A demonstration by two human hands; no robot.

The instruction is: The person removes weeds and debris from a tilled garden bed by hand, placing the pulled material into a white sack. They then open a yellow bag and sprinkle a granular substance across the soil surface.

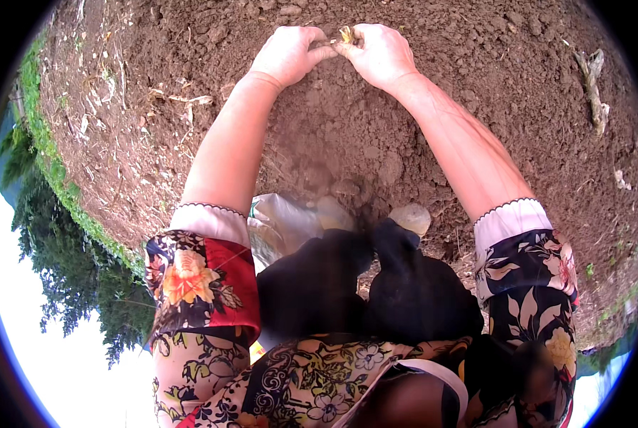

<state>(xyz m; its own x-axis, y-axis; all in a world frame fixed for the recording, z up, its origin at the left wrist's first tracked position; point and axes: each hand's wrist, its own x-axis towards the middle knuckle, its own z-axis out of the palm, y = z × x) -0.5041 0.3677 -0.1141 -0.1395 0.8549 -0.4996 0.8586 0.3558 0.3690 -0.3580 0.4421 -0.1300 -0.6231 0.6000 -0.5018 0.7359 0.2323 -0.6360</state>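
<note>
My left hand (296,55) and my right hand (379,55) meet low over loose brown soil (340,112) at the top of the head view. A small yellow-green plant piece (346,35) stands between the thumb and fingers of my right hand. The left thumb and fingers close toward the right fingertips; a small pale bit shows there, and whether the left hand grips it cannot be told. Both arms reach forward, in floral sleeves with pale cuffs.
A whitish plastic bag (281,219) lies by my dark-clad legs, near the shoes. A dry, pale root or stalk (594,91) lies on the soil at right. Dry plant scraps (190,100) litter the left side. Green grass (56,171) edges the field, with trees beyond.
</note>
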